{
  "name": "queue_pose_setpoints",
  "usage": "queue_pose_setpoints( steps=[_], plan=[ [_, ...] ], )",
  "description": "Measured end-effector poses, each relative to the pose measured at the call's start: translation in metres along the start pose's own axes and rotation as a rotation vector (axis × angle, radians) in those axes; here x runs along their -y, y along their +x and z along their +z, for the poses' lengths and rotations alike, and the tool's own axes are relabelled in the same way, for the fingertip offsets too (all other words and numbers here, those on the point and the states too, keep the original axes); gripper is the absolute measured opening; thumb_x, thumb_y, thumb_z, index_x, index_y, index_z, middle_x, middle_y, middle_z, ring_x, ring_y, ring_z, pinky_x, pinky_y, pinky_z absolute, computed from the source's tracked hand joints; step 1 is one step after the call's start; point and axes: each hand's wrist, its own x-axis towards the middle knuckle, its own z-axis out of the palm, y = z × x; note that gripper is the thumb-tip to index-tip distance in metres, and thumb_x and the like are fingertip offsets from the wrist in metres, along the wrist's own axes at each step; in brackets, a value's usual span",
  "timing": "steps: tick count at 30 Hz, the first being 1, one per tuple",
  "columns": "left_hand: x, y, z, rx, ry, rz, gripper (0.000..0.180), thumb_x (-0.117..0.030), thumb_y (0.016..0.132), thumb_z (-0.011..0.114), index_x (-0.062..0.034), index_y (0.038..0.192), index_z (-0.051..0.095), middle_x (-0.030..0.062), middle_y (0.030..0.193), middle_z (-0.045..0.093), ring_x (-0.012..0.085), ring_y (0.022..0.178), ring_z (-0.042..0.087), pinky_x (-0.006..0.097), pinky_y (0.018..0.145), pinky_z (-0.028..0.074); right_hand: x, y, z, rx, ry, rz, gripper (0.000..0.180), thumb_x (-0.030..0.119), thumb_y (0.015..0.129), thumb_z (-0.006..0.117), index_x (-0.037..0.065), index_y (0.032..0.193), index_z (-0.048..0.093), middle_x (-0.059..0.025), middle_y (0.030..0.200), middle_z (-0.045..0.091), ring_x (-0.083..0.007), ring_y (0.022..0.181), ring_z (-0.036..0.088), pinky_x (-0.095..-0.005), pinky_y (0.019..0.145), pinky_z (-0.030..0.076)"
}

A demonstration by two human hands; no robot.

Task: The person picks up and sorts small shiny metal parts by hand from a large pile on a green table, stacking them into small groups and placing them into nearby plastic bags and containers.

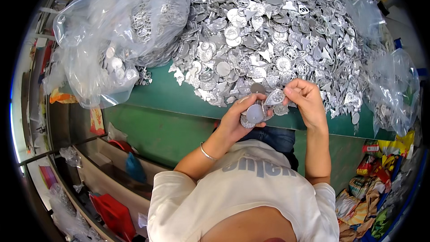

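Note:
Several round silver metal pieces (255, 114) lie stacked in my left hand (236, 117), whose fingers curl round them. My right hand (305, 100) pinches the edge of a teardrop-shaped silver metal piece (275, 97) with a raised pattern, just right of the stack. Both hands are over the near edge of the green table (170, 103). Just beyond them spreads a large heap of silver metal pieces (268, 36), some round, some pointed, some openwork. The palm side of my left hand is partly hidden by the pieces.
Clear plastic bags (112, 31) holding more metal pieces stand on the table's left. Another clear bag (398, 89) hangs at its right edge. Open drawers (112, 170) with a red item (114, 215) are at the lower left. Colourful packets (371, 175) pile up at the lower right.

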Motion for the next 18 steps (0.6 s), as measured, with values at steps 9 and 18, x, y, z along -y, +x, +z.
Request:
queue_pose_setpoints(
  steps=[9, 18],
  plan=[
    [-0.015, 0.006, 0.008, 0.042, 0.157, -0.131, 0.034, -0.025, 0.088, 0.055, -0.0028, 0.113, 0.049, 0.013, 0.096, 0.059, 0.0258, 0.086, 0.06, 0.03, 0.052, 0.057, 0.005, 0.0, 0.01, -0.014, -0.108, -0.025, 0.014, 0.011, 0.086, 0.062, -0.001, 0.079, 0.059, -0.0048, 0.066, 0.062, -0.0073, 0.06, 0.058, -0.0186, 0.055, 0.043],
    [-0.013, 0.007, 0.021, -0.041, 0.096, -0.134, 0.023, -0.021, 0.084, 0.063, -0.0034, 0.098, 0.058, 0.0088, 0.087, 0.063, 0.0183, 0.076, 0.063, 0.03, 0.052, 0.054, -0.006, 0.005, 0.015, -0.072, -0.11, -0.123, 0.016, 0.014, 0.09, 0.056, 0.0, 0.082, 0.056, -0.0023, 0.066, 0.058, -0.007, 0.057, 0.055, -0.0204, 0.054, 0.041]
  ],
)
